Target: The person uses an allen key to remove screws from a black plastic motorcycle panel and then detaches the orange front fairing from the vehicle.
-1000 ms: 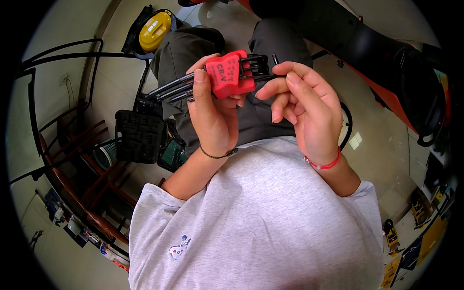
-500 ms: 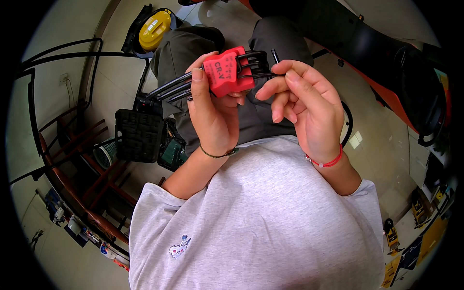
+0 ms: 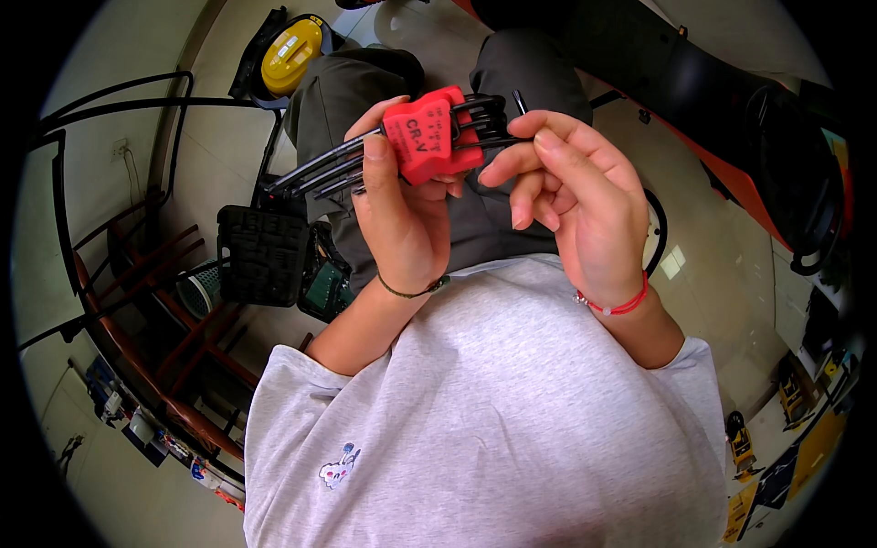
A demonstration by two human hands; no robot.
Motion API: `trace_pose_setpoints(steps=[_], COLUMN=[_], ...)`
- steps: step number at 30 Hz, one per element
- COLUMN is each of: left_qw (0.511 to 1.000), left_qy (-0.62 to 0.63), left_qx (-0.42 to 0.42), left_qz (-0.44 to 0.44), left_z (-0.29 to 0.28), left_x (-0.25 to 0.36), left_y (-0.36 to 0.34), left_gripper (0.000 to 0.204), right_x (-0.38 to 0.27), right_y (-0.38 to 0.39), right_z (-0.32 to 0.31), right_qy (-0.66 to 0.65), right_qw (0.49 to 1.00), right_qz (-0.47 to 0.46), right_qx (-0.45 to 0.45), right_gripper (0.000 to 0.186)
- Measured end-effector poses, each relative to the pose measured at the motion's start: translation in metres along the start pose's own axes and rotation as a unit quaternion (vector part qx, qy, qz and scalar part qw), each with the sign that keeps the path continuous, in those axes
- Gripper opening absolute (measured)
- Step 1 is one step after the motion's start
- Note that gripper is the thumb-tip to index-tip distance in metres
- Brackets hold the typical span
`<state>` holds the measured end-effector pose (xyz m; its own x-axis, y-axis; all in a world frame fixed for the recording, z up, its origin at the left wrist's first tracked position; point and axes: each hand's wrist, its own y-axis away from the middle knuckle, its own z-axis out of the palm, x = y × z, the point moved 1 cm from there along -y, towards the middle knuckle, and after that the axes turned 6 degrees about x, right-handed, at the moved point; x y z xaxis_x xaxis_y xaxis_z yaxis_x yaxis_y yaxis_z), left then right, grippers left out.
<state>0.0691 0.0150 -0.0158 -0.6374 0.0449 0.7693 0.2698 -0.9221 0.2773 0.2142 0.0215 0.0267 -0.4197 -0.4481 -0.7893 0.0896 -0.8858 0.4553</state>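
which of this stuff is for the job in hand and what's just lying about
In hand:
- red holder, held by the left hand
- black hex keys in it, one pinched by the right hand

Apparently lying about:
- yellow rounded object
- greenish mesh basket
- black moulded case, untouched, link unclear

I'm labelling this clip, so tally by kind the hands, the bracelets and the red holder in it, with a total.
Hands: 2 (left hand, right hand)
Bracelets: 2 (dark bracelet, red bracelet)
Holder: 1
Total: 5
The hex keys in the holder overlap too much to count.
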Motion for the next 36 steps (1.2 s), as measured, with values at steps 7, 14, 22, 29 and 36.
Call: trace_pose_setpoints(steps=[7, 14, 22, 29, 36], left_qw=[0.999, 0.995, 0.998, 0.997, 0.997], left_qy=[-0.043, -0.086, -0.019, -0.066, -0.07], left_qx=[-0.018, -0.05, -0.038, -0.033, -0.028], left_qz=[-0.012, -0.016, -0.04, -0.028, -0.035], left_z=[-0.005, -0.008, -0.007, -0.003, -0.006], left_x=[0.003, 0.006, 0.006, 0.004, 0.006], left_y=[-0.002, -0.003, -0.004, 0.001, 0.001], left_gripper=[0.041, 0.033, 0.035, 0.037, 0.037], right_x=[-0.002, 0.001, 0.015, 0.027, 0.021], right_y=[-0.008, -0.011, -0.004, 0.003, 0.002], right_z=[-0.008, 0.0, -0.006, 0.009, 0.009], right_qy=[0.033, 0.035, 0.08, 0.134, 0.208], right_qw=[0.995, 0.998, 0.991, 0.973, 0.953], right_qz=[0.025, 0.018, -0.107, -0.19, -0.218], right_qx=[-0.091, -0.058, 0.03, 0.012, 0.011], right_gripper=[0.026, 0.029, 0.022, 0.011, 0.013])
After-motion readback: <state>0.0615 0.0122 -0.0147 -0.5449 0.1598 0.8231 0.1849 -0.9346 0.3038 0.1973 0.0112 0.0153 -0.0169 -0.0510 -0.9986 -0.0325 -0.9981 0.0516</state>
